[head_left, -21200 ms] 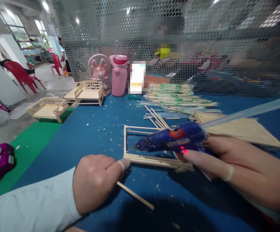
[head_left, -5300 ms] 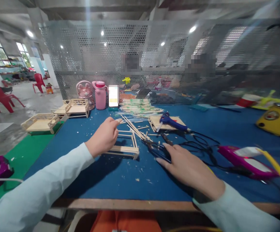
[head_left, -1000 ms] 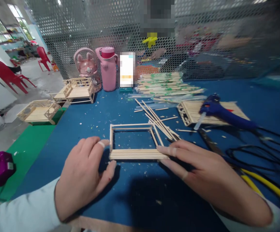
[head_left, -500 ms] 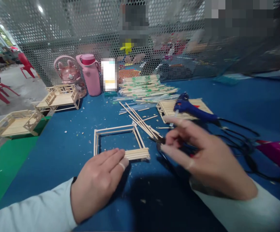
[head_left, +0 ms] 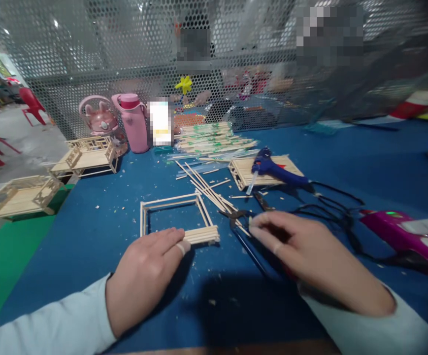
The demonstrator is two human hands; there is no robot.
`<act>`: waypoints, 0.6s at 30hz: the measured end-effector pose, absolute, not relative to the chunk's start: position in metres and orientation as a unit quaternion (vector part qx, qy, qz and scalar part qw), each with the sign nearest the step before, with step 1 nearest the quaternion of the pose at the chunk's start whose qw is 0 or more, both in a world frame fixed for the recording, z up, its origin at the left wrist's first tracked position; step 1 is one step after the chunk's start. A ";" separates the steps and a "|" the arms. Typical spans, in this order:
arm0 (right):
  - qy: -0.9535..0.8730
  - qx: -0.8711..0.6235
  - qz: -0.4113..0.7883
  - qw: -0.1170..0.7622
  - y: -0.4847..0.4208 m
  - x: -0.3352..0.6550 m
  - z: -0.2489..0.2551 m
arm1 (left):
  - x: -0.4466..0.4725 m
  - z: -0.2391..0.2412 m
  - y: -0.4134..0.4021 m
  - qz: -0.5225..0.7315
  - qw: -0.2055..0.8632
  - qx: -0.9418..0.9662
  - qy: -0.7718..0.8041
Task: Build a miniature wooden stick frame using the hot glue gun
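Observation:
A rectangular frame of thin wooden sticks (head_left: 173,202) lies flat on the blue table (head_left: 88,231). My left hand (head_left: 143,276) rests on its near, thicker edge with the fingers lying flat. My right hand (head_left: 310,256) is to the right of the frame, its fingers stretched over the handles of black pliers (head_left: 236,216) on the table. The fingertips touch the pliers near the pivot. Loose sticks (head_left: 202,185) lie fanned out just beyond the frame's far right corner.
A blue glue gun (head_left: 276,170) lies on a slatted wooden panel (head_left: 241,172), its black cable (head_left: 332,209) trailing right towards a purple tool (head_left: 402,236). Stick bundles (head_left: 214,138), a pink bottle (head_left: 134,123), a pink fan (head_left: 97,116) and two miniature benches (head_left: 88,155) stand at the back left before a mesh screen.
My right hand has come down from a raised, pinched pose onto the pliers. My left hand stays on the frame's near edge. The view has shifted slightly to the right.

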State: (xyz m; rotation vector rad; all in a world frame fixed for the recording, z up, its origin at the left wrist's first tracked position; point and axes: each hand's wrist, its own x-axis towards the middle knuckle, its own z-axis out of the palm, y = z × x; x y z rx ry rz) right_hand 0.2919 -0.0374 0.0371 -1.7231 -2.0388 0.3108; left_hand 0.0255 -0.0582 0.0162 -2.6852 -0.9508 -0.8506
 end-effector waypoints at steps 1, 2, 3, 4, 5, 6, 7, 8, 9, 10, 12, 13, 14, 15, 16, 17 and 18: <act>-0.741 -0.627 0.126 0.201 -0.044 0.295 0.035 | 0.025 0.017 -0.057 -0.284 0.068 -0.899 -0.326; -0.739 -0.633 0.130 0.191 -0.051 0.299 0.032 | 0.025 0.018 -0.056 -0.282 0.049 -0.899 -0.333; -0.732 -0.642 0.126 0.191 -0.059 0.303 0.030 | 0.026 0.019 -0.055 -0.276 0.030 -0.898 -0.341; -0.720 -0.656 0.117 0.196 -0.067 0.308 0.028 | 0.026 0.021 -0.054 -0.269 0.015 -0.899 -0.346; -0.705 -0.673 0.104 0.200 -0.073 0.313 0.026 | 0.026 0.022 -0.053 -0.259 0.003 -0.900 -0.350; -0.689 -0.691 0.092 0.199 -0.079 0.318 0.023 | 0.026 0.023 -0.052 -0.249 -0.002 -0.902 -0.354; -0.675 -0.708 0.083 0.190 -0.084 0.324 0.021 | 0.026 0.025 -0.051 -0.238 -0.002 -0.904 -0.357; -0.664 -0.723 0.078 0.175 -0.088 0.329 0.019 | 0.026 0.026 -0.050 -0.227 0.000 -0.905 -0.359; -0.656 -0.734 0.076 0.157 -0.091 0.333 0.017 | 0.027 0.027 -0.049 -0.217 0.003 -0.907 -0.361; -0.653 -0.741 0.075 0.140 -0.093 0.336 0.015 | 0.027 0.027 -0.048 -0.209 0.004 -0.908 -0.363; -0.655 -0.743 0.073 0.115 -0.093 0.336 0.013 | 0.028 0.029 -0.047 -0.193 0.003 -0.909 -0.369; -0.657 -0.742 0.072 0.107 -0.092 0.335 0.013 | 0.028 0.030 -0.046 -0.185 0.000 -0.909 -0.373; -0.658 -0.743 0.071 0.100 -0.091 0.333 0.014 | 0.028 0.032 -0.045 -0.177 -0.005 -0.909 -0.378; -0.656 -0.745 0.074 0.090 -0.088 0.330 0.016 | 0.029 0.033 -0.044 -0.169 -0.011 -0.908 -0.384; -0.652 -0.750 0.079 0.078 -0.085 0.328 0.019 | 0.030 0.034 -0.043 -0.161 -0.018 -0.906 -0.390; -0.646 -0.756 0.083 0.063 -0.082 0.326 0.023 | 0.030 0.036 -0.042 -0.155 -0.026 -0.905 -0.396; -0.642 -0.761 0.085 0.046 -0.078 0.325 0.028 | 0.031 0.037 -0.040 -0.151 -0.034 -0.903 -0.402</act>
